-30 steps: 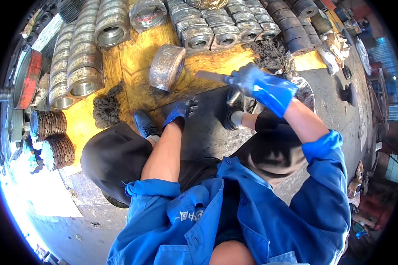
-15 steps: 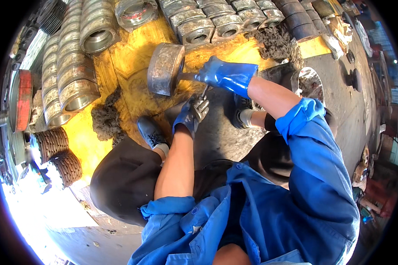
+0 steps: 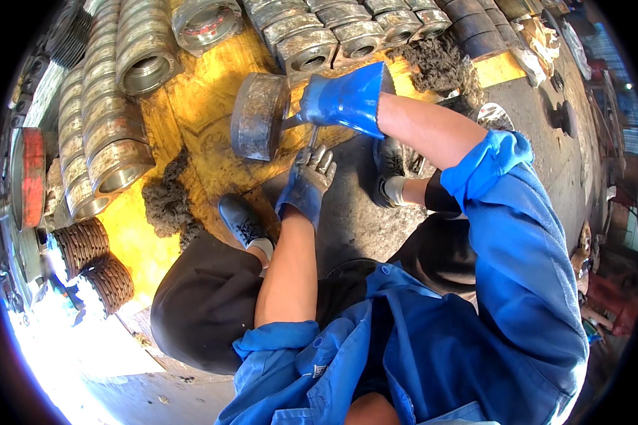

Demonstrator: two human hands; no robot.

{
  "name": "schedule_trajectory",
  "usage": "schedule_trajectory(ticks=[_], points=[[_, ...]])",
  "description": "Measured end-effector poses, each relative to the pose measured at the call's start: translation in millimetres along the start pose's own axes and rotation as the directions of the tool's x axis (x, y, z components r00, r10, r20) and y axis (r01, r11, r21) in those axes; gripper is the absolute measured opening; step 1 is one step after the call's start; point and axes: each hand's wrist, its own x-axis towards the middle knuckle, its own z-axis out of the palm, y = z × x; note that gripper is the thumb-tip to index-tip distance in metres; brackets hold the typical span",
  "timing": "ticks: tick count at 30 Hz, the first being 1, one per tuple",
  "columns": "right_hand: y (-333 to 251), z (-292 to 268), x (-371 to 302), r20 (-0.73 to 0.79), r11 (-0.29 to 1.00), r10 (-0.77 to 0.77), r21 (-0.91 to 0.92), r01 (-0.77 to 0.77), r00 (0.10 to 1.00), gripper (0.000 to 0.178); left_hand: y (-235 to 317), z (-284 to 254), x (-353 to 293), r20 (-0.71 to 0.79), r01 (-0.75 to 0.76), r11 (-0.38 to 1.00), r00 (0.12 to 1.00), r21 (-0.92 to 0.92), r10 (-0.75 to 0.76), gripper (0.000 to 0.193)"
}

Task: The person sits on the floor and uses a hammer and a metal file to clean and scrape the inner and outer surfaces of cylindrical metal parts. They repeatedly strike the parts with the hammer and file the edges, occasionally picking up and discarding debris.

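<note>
A heavy, worn steel ring-shaped part [image 3: 256, 117] stands on its side on the yellow-stained floor in front of me. My right hand [image 3: 333, 99], in a shiny blue rubber glove, is closed around a flat metal bar [image 3: 291, 122]. The bar's far end reaches the part's right-hand face; its contact there is hidden. Just below, my left hand [image 3: 308, 180] wears a dirty blue and grey glove. A thin metal rod [image 3: 314, 134] sticks up from its thumb side, and the other fingers are loosely bent. The rod's top meets the right glove's underside.
Rows of threaded steel collars [image 3: 117, 152] lie at left, with more collars [image 3: 308, 53] at the back. Dark shavings heap up beside my left shoe [image 3: 166, 202] and at the back right [image 3: 436, 64]. Coiled brown rings [image 3: 106, 276] sit lower left. My shoes flank the work.
My right hand has moved left, closer to the steel part, and its cuff has swung away from me. My left hand's fingers have loosened a little. The whole view has shifted slightly.
</note>
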Motion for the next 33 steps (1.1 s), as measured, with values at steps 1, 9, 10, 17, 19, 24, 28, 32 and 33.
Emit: schedule_trajectory(ticks=[1,9,10,17,19,24,28,32,33], points=[[1,4,6,0.033,0.999,0.000,-0.047,0.002,0.999,0.032,-1,0,0,-0.004,-0.004,1.000,1.000,0.005,0.004,0.041],[-6,1,22,0.122,0.971,-0.050,-0.225,0.076,0.991,0.019,1,3,2,-0.114,-0.045,0.999,0.992,0.026,0.048,0.030],[-2,4,22,0.095,0.972,-0.065,-0.218,0.084,0.993,0.019,0,8,2,-0.120,-0.066,0.997,0.990,0.041,0.071,0.029],[3,4,-3,-0.019,0.971,0.104,0.220,-0.098,0.994,0.045,15,47,10,-0.079,-0.114,0.979,0.992,-0.170,0.102,0.042],[4,15,-15,0.073,0.953,0.126,0.268,-0.141,0.989,0.048,17,74,12,0.088,-0.023,0.974,0.995,-0.226,0.044,0.054],[16,10,-36,-0.061,0.989,-0.059,-0.141,0.050,0.996,0.014,10,84,24,0.142,-0.011,0.995,0.990,-0.098,0.025,0.030],[65,-27,-54,-0.274,0.973,0.216,0.138,-0.184,0.937,0.030,17,75,36,0.203,-0.030,0.974,0.976,-0.224,0.077,0.023],[114,-88,-179,-0.404,0.866,0.483,0.085,-0.494,0.777,0.041,22,74,56,0.291,0.031,0.988,0.957,-0.151,0.015,0.027],[126,-85,-219,-0.393,0.821,0.560,0.142,-0.554,0.729,0.042,18,77,57,0.310,0.099,0.986,0.949,-0.136,-0.053,0.028]])
